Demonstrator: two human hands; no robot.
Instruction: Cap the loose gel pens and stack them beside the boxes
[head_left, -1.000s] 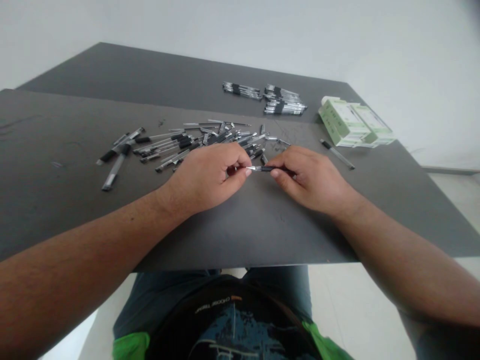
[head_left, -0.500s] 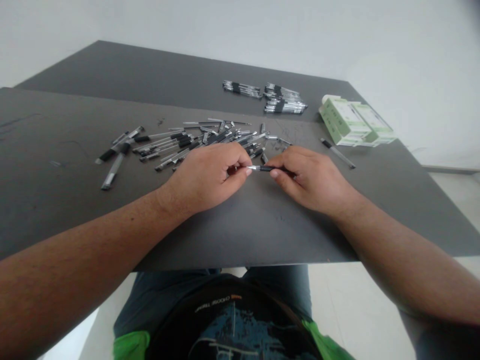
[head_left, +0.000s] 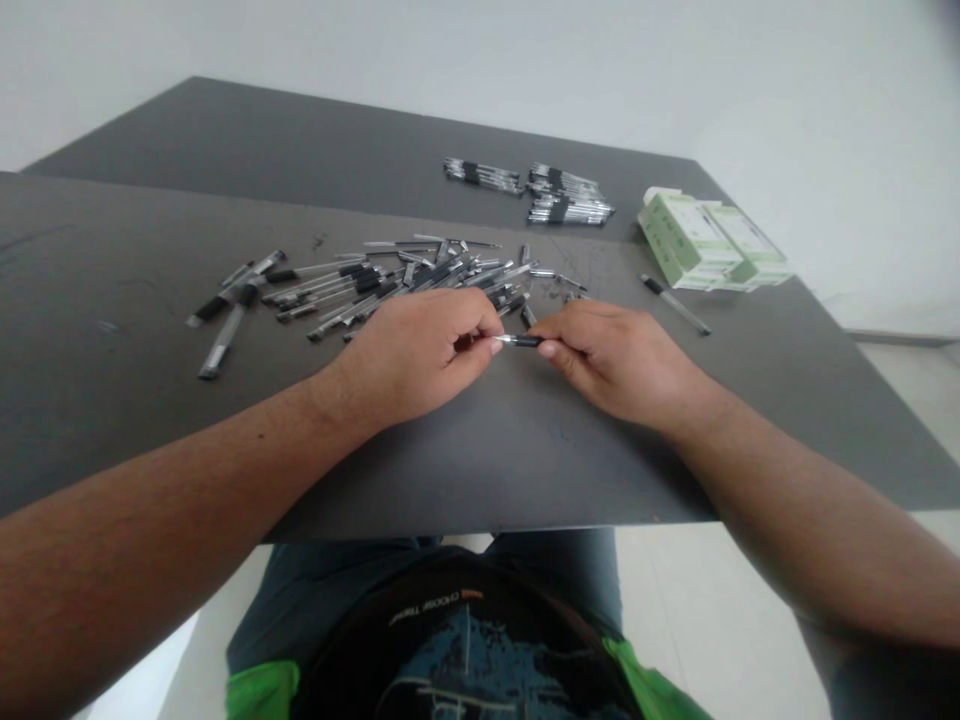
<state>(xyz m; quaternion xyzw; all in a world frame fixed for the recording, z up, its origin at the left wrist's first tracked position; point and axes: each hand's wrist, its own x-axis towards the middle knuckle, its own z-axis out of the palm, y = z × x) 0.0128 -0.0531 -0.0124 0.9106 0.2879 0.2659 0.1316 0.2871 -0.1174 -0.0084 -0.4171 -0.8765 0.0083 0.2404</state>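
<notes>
Left hand point(head_left: 416, 350) and right hand point(head_left: 619, 362) each pinch one end of a pen point(head_left: 526, 341) low over the bench point(head_left: 487, 455); neat bundles point(head_left: 559, 196) lie far beyond the hands, larger loose heap point(head_left: 397, 280) just past the knuckles, so judged under half done.

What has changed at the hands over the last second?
Very little. The right hand has edged slightly toward the left hand, so less of the black pen shows between them. Both hands keep their pinch on it; nothing was picked up or let go. The loose pile of pens, the bundles and the green boxes lie as before.
</notes>
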